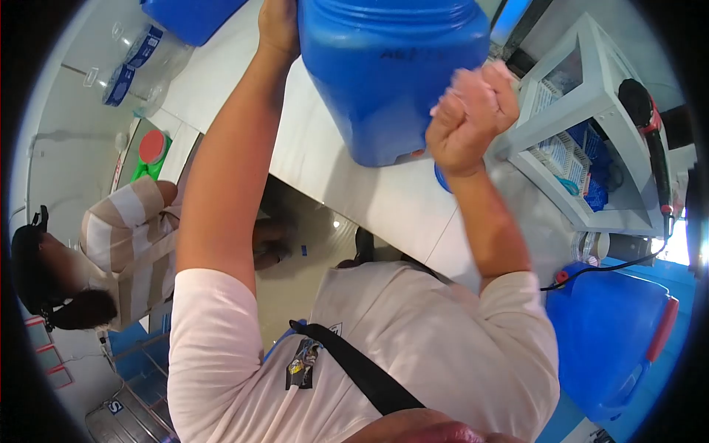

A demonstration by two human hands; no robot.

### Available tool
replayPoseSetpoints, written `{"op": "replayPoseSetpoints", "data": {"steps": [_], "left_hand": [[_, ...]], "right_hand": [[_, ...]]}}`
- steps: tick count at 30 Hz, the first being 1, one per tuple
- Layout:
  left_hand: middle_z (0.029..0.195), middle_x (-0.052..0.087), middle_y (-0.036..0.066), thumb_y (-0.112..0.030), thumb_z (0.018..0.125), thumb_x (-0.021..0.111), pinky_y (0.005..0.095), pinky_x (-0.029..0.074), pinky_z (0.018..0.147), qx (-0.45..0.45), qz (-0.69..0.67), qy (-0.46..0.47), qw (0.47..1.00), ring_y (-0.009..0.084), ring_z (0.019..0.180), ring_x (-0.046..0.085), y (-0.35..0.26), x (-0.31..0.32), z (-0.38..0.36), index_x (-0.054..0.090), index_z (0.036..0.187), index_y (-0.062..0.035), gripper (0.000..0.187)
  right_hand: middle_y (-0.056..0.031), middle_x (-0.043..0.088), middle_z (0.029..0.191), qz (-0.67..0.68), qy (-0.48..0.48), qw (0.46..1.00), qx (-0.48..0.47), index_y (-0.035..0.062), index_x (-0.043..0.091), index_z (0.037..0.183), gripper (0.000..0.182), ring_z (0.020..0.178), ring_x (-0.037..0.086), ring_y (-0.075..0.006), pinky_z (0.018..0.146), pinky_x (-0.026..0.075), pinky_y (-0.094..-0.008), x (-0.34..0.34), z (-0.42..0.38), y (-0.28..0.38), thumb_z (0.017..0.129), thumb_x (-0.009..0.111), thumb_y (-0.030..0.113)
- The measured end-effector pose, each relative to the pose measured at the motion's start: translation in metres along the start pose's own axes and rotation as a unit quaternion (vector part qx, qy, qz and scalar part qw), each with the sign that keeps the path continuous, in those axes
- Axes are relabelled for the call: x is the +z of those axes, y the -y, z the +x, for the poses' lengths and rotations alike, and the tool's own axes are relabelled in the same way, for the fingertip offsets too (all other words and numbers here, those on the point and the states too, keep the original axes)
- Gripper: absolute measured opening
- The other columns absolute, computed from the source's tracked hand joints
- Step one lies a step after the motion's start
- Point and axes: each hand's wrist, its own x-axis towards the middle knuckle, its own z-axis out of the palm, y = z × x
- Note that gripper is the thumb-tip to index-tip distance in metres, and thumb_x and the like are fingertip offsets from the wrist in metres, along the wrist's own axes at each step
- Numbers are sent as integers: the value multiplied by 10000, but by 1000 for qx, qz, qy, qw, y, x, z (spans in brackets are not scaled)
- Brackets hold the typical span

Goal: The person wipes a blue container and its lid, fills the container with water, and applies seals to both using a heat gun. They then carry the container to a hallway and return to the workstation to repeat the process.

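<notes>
Best to steady the blue jug (pixel 391 81) on the white counter (pixel 317 159) w/ the L hand (pixel 279 28) at its side — grip hidden, can't tell if clamped — & work the R hand (pixel 473 122), fingers curled together nearby, gently w/o tipping it.

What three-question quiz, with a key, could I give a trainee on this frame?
1. True or false: the right hand is held flat with its fingers spread.
2. The left hand is at the side of which item? A: clear plastic bottles; B: large blue plastic drum with a threaded neck; C: red-lidded green jar.
3. Fill the gap: the handle of the blue plastic container at the picture's lower right is ____.

Key: 1 false; 2 B; 3 red.
</notes>
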Motion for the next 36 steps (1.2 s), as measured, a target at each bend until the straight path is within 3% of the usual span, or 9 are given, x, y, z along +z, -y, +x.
{"op": "replayPoseSetpoints", "data": {"steps": [3,6,12,16,19,21,24,30,36], "left_hand": [[1172,688,131,-576,989,463,417,526,956,-53,19,-140,989,259,1065,647,4,-41,4,628,1281,-52,622],[1177,674,135,-554,1002,410,422,464,1014,-27,49,-96,994,251,1099,624,7,-34,2,602,1253,-36,607],[1185,646,144,-510,1027,305,431,340,1130,52,179,-1,983,236,1167,578,-4,-4,3,551,1197,-5,587],[972,714,109,-442,1046,205,444,174,1240,65,182,-41,980,185,1122,578,-10,10,4,679,869,-4,669],[1030,710,130,-460,1045,219,429,186,1226,56,167,-1,984,201,1182,551,-6,-6,1,690,886,3,679],[1326,603,174,-549,1019,379,424,461,1060,-27,27,-57,998,277,1201,583,-6,-9,0,447,1460,11,716],[1340,595,170,-550,1015,388,433,454,1058,17,140,-15,990,285,1211,571,0,-24,10,445,1466,-6,709],[1320,607,188,-447,1051,314,385,280,1161,22,33,-63,997,268,1320,461,4,-14,8,696,1068,36,616],[1239,654,170,-553,1008,443,479,479,1011,-69,-69,-34,995,324,1115,613,-1,-40,4,623,1254,-61,579]], "right_hand": [[-190,608,1280,135,-92,847,506,-48,372,1423,410,778,561,-126,661,458,-242,10,-71,32,1071,414,157],[-176,581,1319,224,-107,797,551,-50,355,1431,409,742,513,-90,650,436,-199,3,-59,35,1076,367,153],[-119,657,1206,398,13,796,455,-29,600,1280,325,1067,634,-157,927,490,-276,18,74,-47,1033,494,153],[-31,664,1032,465,107,742,470,-23,644,1183,279,884,596,-82,783,484,-215,101,82,-142,1023,559,189],[-60,669,1090,417,93,741,519,-9,642,1212,317,948,612,-113,839,487,-248,94,49,-132,1022,557,231],[-89,673,1149,365,81,746,551,5,639,1241,355,1012,628,-144,894,491,-280,87,36,-126,1022,555,272],[-109,673,1187,321,79,803,497,41,629,1263,381,1033,637,-158,917,495,-303,65,-43,-122,1032,529,326],[-112,665,1133,234,19,644,728,46,575,1297,386,1024,636,-165,921,502,-308,-11,-62,3,1066,464,334],[-101,672,1093,205,-32,873,442,21,606,1239,353,978,645,-170,892,488,-292,-1,30,2,1046,527,305]]}}
